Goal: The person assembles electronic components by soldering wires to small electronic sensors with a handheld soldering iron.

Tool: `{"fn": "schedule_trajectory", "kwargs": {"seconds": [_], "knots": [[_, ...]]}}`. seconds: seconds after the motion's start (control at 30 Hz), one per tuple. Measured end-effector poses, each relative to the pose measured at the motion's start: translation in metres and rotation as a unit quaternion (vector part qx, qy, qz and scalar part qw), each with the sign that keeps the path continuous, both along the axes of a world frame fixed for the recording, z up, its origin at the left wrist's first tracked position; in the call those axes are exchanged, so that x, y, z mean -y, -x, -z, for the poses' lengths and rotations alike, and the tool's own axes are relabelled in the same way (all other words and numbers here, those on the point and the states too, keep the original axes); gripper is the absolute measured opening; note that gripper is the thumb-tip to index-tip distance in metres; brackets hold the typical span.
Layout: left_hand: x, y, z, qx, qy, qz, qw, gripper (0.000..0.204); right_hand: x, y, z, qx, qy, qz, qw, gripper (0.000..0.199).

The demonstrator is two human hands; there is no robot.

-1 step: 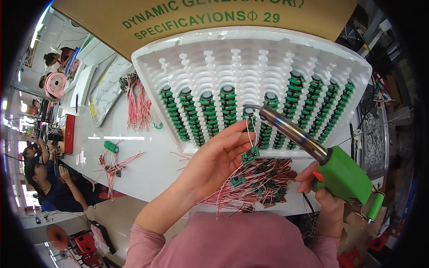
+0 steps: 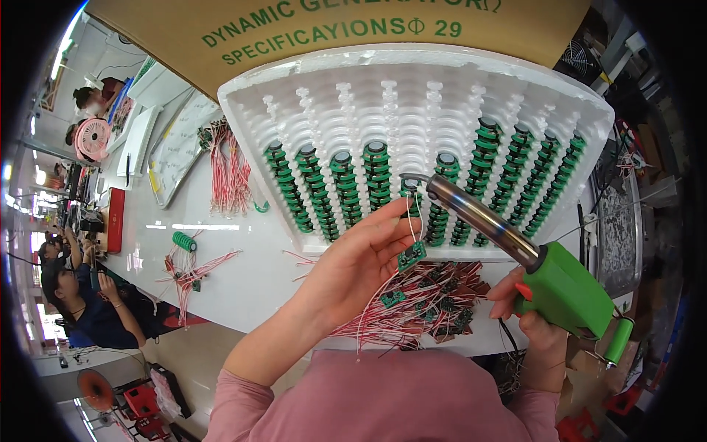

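Note:
My left hand (image 2: 355, 258) reaches up to the front of the white foam tray (image 2: 346, 66), its fingers closed on thin white wire (image 2: 420, 214) beside the top of a green coil (image 2: 409, 184). From the wires hangs a small green circuit board (image 2: 412, 256), just by the fingers. My right hand (image 2: 541, 328) grips a green soldering gun (image 2: 567, 291) with a long metal barrel. The gun's bent tip is at the coil's top, near the wire ends; whether it touches cannot be made out. Part of the left fingers is hidden behind the wires and board.
Rows of green coils (image 2: 377, 173) fill the tray's grooves. Red and white wires with small boards (image 2: 434, 302) lie heaped before me. Leftward are a wire bundle (image 2: 230, 173), a loose coil (image 2: 183, 241) and a red box (image 2: 115, 221). A cardboard box (image 2: 169, 37) stands behind; people sit further left.

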State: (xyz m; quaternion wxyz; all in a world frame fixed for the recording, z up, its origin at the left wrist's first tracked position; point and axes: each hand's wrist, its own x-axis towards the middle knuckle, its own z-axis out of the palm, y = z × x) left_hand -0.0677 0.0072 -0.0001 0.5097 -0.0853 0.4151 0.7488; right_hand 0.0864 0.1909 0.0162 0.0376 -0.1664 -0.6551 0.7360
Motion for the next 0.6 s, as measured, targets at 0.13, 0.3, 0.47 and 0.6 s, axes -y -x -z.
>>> {"fn": "schedule_trajectory", "kwargs": {"seconds": [0.13,0.3,0.47,0.6], "knots": [[-0.004,-0.005,0.006,0.014,-0.018,-0.015,1.0,0.049,-0.003,0.001,0.0,0.012,-0.013,-0.009,1.0,0.071],[-0.006,-0.003,0.011,0.065,-0.029,-0.025,0.997,0.037,-0.006,-0.001,0.009,-0.01,0.016,-0.019,1.0,0.072],[-0.004,-0.003,0.014,0.064,-0.044,-0.015,0.997,0.036,-0.004,-0.002,0.015,-0.064,0.021,0.009,0.998,0.072],[-0.003,-0.004,0.014,0.06,-0.051,-0.014,0.997,0.03,-0.003,-0.003,0.016,-0.062,0.012,0.01,0.998,0.071]]}}
